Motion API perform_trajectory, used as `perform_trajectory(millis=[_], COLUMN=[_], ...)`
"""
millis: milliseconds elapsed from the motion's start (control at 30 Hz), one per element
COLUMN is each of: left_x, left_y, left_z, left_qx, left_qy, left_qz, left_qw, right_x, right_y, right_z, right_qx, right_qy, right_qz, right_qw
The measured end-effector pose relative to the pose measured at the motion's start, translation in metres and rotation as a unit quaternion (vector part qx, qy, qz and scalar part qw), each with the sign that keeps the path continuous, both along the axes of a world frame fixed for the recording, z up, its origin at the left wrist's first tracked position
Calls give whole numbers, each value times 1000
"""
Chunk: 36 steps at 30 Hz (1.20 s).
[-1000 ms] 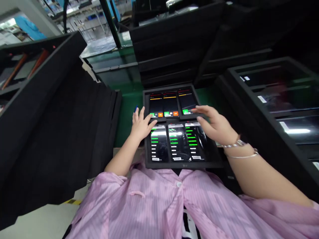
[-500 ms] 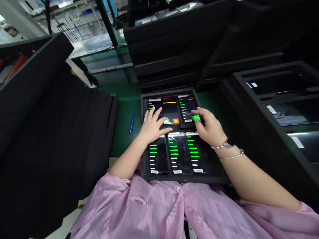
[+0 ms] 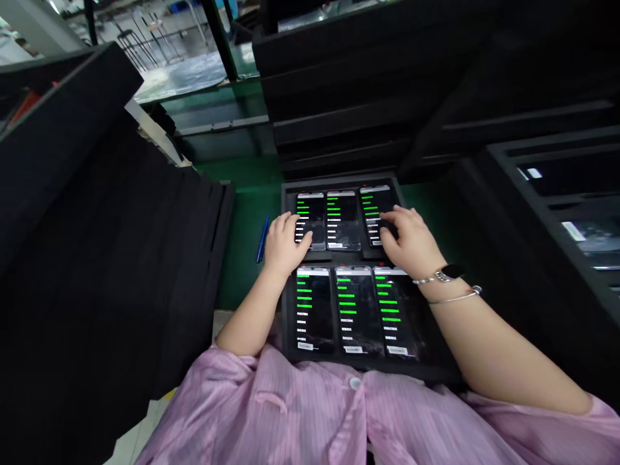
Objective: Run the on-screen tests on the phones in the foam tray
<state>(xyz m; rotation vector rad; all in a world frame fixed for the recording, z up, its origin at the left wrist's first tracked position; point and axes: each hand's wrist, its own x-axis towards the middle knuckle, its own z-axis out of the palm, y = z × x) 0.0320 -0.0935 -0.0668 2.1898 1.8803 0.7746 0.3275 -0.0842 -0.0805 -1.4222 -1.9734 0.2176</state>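
A black foam tray (image 3: 371, 368) holds several smartphones in two rows, and their lit screens show lists of green and white text. My left hand (image 3: 287, 244) rests its fingertips on the back-left phone (image 3: 310, 221). My right hand (image 3: 409, 240) lies with its fingers on the back-right phone (image 3: 376, 214), partly covering it. Neither hand grips a phone. The back-middle phone (image 3: 343, 219) sits between them, untouched. Three front-row phones, such as the front-middle one (image 3: 356, 311), lie nearer my pink striped smock (image 3: 290, 413). A blue pen (image 3: 263, 239) lies left of my left hand.
A green work mat (image 3: 242, 271) lies under the tray and pen. Stacked black foam trays (image 3: 339, 123) stand behind it. Another black tray with phones (image 3: 566, 219) is on the right, and a tall stack of black foam (image 3: 111, 258) is on the left.
The back-middle phone's screen has changed from a dark display with orange and green buttons to a green text list. Both hands have settled lower onto the back-row phones.
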Motion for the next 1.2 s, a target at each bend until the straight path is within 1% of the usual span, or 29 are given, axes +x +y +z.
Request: perform_trajectory(millis=[67,167,200,300,367,467,500,567,633,700,767,800,867,900,933,967,1000,1033,1067,1100,1133,1167,1200], left_x=[2,4,5,5,4,3,3,3,0,-6,-14,-18,-23,-22,-20,-16,-12,-7,-3,-1,1,0,-1], left_y=[-1,-2,-2,-4,-4,2,5,8,2,-22,-61,-84,-128,-145,-158,-166,-169,-169,-166,-162,-158,-155,-152], left_z=[4,10,11,12,11,9,9,9,8,6,2,-1,-8,-10,-12,-11,-8,-3,4,13,24,34,44], left_qx=[-15,-58,-73,-96,-89,-81,-88,-106,-110,-84,-45,-27,-7,1,7,5,-4,-21,-49,-86,-125,-160,-188], left_qy=[1,13,18,28,29,31,32,20,-35,-125,-202,-220,-232,-250,-281,-330,-393,-464,-533,-593,-639,-669,-686], left_qz=[5,16,21,30,21,3,2,3,-1,-17,-40,-53,-67,-61,-39,-3,41,89,129,159,178,189,192], left_qw=[1000,998,997,995,995,996,996,994,993,988,978,974,970,966,959,944,919,881,835,785,738,701,676], right_x=[-7,-27,-34,-51,-52,-42,-35,-19,2,25,44,51,56,56,54,52,50,48,47,46,46,45,44], right_y=[1,6,9,15,14,4,0,-12,-29,-54,-87,-106,-140,-153,-163,-168,-170,-170,-167,-164,-162,-162,-164], right_z=[6,16,17,18,20,28,31,33,30,21,9,2,-10,-14,-15,-13,-7,2,15,31,48,66,84], right_qx=[8,33,26,-29,-31,12,13,-16,-57,-93,-132,-154,-194,-194,-193,-199,-220,-255,-300,-341,-366,-370,-361], right_qy=[-3,5,1,-23,-14,46,63,78,85,105,154,193,286,309,331,356,385,420,456,476,483,480,472], right_qz=[24,105,124,135,130,97,86,66,53,44,30,15,-22,-34,-49,-75,-106,-137,-170,-188,-191,-193,-186], right_qw=[1000,994,992,990,991,994,994,995,993,989,979,969,938,931,922,910,890,860,821,788,772,772,782])
